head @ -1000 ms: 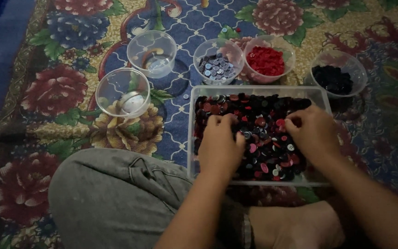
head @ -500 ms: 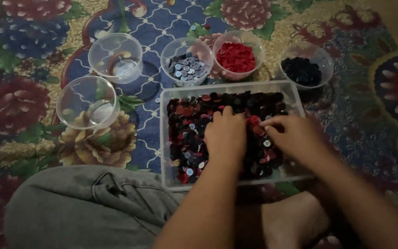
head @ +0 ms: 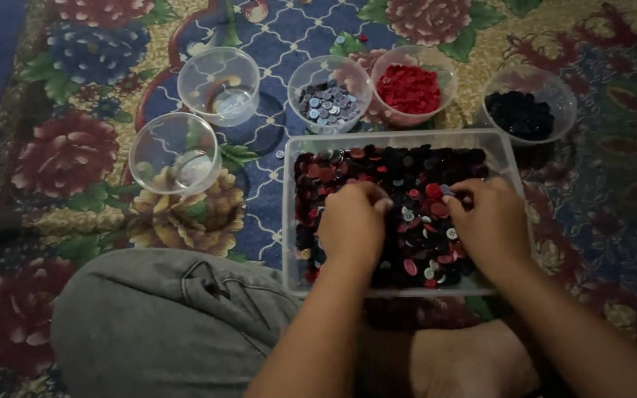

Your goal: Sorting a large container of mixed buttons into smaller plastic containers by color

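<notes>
A large flowered carpet (head: 75, 155) in red, blue and yellow covers the whole floor, and the person sits on it with a knee in grey trousers (head: 164, 324) at the lower left and a bare foot (head: 466, 361) at the bottom middle. Just in front of the foot stands a clear rectangular plastic tray (head: 289, 221), filled with mixed buttons (head: 407, 166), mostly dark, red and a few pale ones. Both hands are inside this tray, lying on the buttons. The left hand (head: 352, 225) is curled with the fingers bent down into the pile; I cannot tell if it pinches a button. The right hand (head: 489, 221) is near it, on the right part of the tray, and its fingertips are pressed together on a small pale button (head: 446, 190). Behind the tray there is a row of round clear bowls: one bowl with grey-blue buttons (head: 328, 103), touching beside it a bowl with red buttons (head: 409, 88), and further right, apart, a bowl with black buttons (head: 521, 114). At the left are two more clear bowls, the far one (head: 219, 85) and the near one (head: 175, 151), and each seems to hold only very few pale pieces. Some single buttons lie on the carpet behind the bowls.
</notes>
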